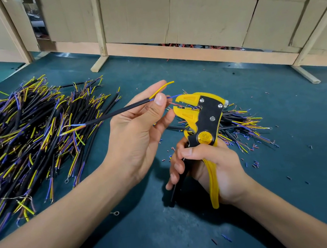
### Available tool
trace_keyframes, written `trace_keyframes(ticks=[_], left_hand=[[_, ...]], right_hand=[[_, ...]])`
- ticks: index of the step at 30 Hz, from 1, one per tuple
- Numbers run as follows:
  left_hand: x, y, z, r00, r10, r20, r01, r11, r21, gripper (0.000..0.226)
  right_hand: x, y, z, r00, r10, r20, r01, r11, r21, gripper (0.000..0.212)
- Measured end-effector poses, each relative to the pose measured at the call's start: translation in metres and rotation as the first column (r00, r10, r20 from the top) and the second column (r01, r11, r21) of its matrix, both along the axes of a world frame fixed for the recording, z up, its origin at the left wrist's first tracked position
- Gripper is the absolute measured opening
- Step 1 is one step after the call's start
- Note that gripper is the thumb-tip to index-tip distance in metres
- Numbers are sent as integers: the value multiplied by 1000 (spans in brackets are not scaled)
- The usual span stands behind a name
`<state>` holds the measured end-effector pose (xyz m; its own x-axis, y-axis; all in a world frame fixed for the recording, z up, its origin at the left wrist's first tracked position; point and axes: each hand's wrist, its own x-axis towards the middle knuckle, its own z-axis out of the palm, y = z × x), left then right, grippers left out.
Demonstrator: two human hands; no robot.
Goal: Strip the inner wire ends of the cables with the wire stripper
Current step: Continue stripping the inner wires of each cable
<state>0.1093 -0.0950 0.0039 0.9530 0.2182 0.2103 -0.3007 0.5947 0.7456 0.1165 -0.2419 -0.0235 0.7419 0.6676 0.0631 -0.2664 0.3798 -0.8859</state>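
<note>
My left hand [138,131] pinches a short black cable [115,113] between thumb and fingers near its right end. Three inner wires fan out there: a yellow one curves up, a blue one and a reddish one point into the jaws. My right hand [209,165] grips the handles of the yellow and black wire stripper [203,116], held upright with its yellow jaws facing left toward the wire ends. The jaws stand slightly apart around the reddish wire tip.
A big heap of black cables [21,138] with yellow, blue and brown ends covers the left of the teal table [173,237]. A smaller pile [242,126] lies behind the stripper. Bits of insulation scatter on the right. Cardboard panels on wooden frames [187,27] close the back.
</note>
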Motion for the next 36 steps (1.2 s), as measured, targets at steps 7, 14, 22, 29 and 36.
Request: trace_keyframes(ticks=[7,14,22,29,36], left_hand=[[-1,-2,-1,1000,2,-15,-2,1000,-16,26],[-2,-4,-1,1000,-1,-1,1,1000,-25,23],[-1,-5,-2,1000,-11,4,12,999,-33,23],[1,-3,-1,1000,-2,-31,0,999,-49,22],[11,13,4,980,58,-192,-36,992,119,16]], right_hand=[[0,0,0,1000,0,0,0,1000,-2,13],[0,0,1,999,-39,3,39,999,-37,9],[-2,0,6,987,-160,30,162,982,-99,12],[2,-1,0,996,-63,-55,64,998,12,11],[9,-5,0,990,-129,-52,134,985,110,15]])
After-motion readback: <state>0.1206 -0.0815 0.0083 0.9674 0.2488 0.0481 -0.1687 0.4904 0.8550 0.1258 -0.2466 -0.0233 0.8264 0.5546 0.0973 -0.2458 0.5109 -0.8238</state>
